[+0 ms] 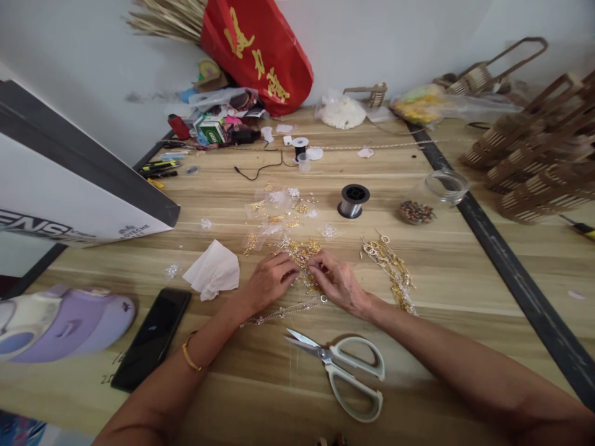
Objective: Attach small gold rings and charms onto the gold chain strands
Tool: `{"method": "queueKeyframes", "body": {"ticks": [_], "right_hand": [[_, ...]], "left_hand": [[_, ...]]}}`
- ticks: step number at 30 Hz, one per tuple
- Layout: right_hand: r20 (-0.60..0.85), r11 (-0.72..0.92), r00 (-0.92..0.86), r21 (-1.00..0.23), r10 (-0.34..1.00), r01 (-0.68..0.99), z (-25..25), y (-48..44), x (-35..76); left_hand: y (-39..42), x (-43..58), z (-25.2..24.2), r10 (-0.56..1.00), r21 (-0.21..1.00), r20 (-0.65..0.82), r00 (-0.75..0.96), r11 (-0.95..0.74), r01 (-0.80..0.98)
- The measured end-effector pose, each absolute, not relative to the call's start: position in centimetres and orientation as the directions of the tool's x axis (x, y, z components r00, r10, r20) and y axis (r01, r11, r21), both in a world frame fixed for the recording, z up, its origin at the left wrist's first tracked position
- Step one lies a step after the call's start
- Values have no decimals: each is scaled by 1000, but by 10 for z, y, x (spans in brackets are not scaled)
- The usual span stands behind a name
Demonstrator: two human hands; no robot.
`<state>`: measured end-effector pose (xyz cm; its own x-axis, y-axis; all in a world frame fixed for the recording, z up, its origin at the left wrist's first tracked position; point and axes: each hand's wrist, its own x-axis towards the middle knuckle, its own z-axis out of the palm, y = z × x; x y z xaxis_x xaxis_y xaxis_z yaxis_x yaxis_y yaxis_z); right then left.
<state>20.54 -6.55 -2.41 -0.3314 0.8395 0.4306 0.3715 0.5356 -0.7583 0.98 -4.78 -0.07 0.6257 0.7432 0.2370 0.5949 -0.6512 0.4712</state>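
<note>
Gold bits [304, 249] and scissors [324, 354] (plus wire [349, 209]) show a craft workspace.

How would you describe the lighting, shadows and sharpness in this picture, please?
In the head view, lighting is uneven, the table dimmer near the bottom; scissors cast a soft shadow; slatted brown holders look soft, apparently lens-stretched; tiny gold pieces blur together.

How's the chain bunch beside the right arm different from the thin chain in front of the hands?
The chain bunch mixes gold and silver; the thin chain looks silvery. The bunch is thick and piled up; the thin chain makes a slim line. The bunch slants away from the person; the thin chain runs more sideways. Both lie on the wooden table.
</note>
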Motion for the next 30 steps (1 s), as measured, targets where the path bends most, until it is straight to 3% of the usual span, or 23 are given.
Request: {"method": "queueKeyframes", "body": {"ticks": [3, 5, 8, 11, 14, 22, 30], "right_hand": [[428, 530, -326, -765, 843, 365, -23, -66, 206], [433, 532, -324, -770, 842, 353, -22, -66, 206], [450, 548, -330, -770, 830, 326, -20, -67, 207], [484, 582, -345, -758, 804, 293, -18, -68, 207], [521, 616, -350, -739, 779, 271, -16, -68, 207], [553, 657, -374, -708, 744, 259, -14, -72, 206], [566, 664, -362, -700, 741, 264, -13, -72, 205]], "left_hand": [[-48, 10, 1, 864, 749, 226, 450, -450, 487], [-48, 10, 1, 938, 903, 110, 327, -232, 361], [-47, 11, 0, 966, 992, -98, 241, 77, 96], [-47, 14, 1, 946, 957, -212, 246, 251, -143], [-48, 17, 3, 919, 904, -287, 271, 354, -240], [-54, 22, 2, 867, 815, -381, 321, 479, -327], [-57, 25, 0, 861, 799, -386, 332, 492, -346]]}}
